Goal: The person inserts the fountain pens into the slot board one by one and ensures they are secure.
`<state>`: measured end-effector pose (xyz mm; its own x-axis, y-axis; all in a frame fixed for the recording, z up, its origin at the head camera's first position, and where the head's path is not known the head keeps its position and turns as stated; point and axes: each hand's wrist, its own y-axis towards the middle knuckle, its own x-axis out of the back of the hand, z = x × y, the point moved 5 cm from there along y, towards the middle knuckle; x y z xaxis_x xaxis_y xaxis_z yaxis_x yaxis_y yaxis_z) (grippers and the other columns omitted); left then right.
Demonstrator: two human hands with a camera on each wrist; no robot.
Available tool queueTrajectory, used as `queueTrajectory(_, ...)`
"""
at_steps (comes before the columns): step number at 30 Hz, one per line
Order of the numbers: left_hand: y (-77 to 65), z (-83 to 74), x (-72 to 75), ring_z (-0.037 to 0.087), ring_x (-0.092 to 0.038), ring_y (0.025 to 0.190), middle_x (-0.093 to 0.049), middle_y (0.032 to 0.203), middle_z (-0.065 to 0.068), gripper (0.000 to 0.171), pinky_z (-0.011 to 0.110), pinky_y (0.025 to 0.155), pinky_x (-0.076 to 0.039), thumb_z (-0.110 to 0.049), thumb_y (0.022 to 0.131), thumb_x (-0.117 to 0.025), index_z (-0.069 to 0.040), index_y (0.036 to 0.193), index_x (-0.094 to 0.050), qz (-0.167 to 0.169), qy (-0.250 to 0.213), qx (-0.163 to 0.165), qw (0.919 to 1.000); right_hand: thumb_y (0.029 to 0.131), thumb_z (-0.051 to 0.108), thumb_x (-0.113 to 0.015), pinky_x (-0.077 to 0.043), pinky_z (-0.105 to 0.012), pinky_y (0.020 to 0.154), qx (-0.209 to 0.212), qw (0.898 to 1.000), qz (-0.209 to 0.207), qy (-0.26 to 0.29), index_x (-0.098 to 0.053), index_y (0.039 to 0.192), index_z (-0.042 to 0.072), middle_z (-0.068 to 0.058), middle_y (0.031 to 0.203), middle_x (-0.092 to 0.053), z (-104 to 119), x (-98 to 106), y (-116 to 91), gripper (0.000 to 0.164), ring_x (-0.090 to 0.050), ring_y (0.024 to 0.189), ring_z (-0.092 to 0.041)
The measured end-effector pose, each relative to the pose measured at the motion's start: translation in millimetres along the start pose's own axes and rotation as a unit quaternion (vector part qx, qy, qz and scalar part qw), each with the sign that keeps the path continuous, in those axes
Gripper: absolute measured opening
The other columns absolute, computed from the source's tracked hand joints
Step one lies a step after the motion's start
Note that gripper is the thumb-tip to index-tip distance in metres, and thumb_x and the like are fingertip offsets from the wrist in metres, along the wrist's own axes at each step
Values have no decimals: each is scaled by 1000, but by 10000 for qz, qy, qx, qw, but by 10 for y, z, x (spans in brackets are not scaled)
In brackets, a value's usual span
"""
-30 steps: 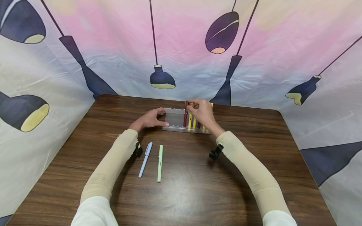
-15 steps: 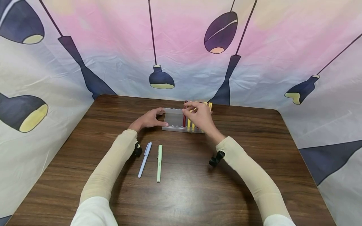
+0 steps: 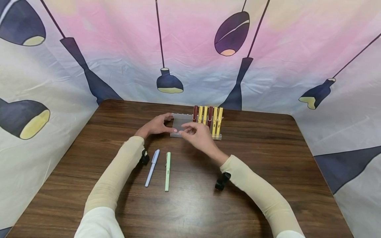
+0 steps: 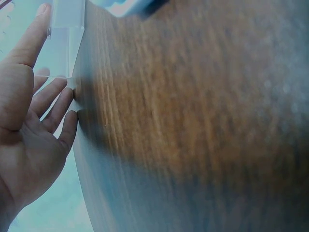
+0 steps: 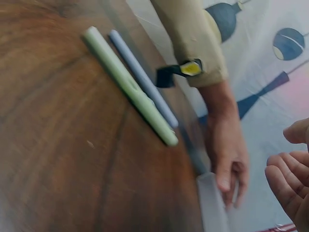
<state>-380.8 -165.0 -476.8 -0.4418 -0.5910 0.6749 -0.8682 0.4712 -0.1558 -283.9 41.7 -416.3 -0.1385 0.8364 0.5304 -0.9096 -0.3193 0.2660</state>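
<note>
A clear plastic pen rack (image 3: 182,121) stands toward the back of the table, with yellow pens (image 3: 219,122) and dark red pens (image 3: 195,113) leaning in its right part. At its left end my left hand (image 3: 155,126) holds it, thumb at the front lip and fingers behind; the left wrist view shows the thumb along the clear plastic (image 4: 66,19). My right hand (image 3: 200,135) hovers before the rack with loosely bent fingers and nothing in them, hiding part of several pens. Nearer to me lie a light green pen (image 3: 168,172) and a pale lavender pen (image 3: 152,168).
The brown wooden table (image 3: 190,208) reaches to a printed cloth backdrop (image 3: 125,59) at the back and sides. Black wrist cameras (image 3: 222,181) hang beneath both cream sleeves (image 3: 256,188).
My right hand has let go of the leftmost dark red pen and moved down and left, in front of the rack. The left hand keeps its place at the rack's left end.
</note>
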Motion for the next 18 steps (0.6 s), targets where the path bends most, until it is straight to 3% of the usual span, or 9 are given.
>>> queueTrajectory(7, -9, -15, -4, 38, -36, 147, -39, 159, 20, 91, 54, 119, -33, -36, 90, -81, -1, 158, -32, 4, 5, 3, 10000, 90, 30, -81, -59, -25, 68, -141, 9982, 546, 214, -77, 115, 6, 3, 87, -76, -6, -268, -94, 35, -71, 75, -8)
queueTrajectory(12, -6, -12, -1, 38, -36, 147, -39, 159, 21, 94, 55, 118, -34, -37, 89, -82, -1, 159, -30, -31, 45, 0, 10000, 89, 31, -82, -58, -23, 69, -291, 9953, 924, 21, -76, 116, 5, 1, 90, -77, -13, -415, -142, 37, -70, 76, -6)
queueTrajectory(18, 6, -1, 0, 37, -37, 147, -41, 158, 20, 91, 55, 118, -35, -35, 90, -81, -2, 158, -32, -63, 101, -21, 9999, 89, 35, -82, -57, -25, 69, -402, 9934, 1031, -292, -77, 116, 6, 2, 89, -78, -25, -540, -173, 40, -69, 71, -1)
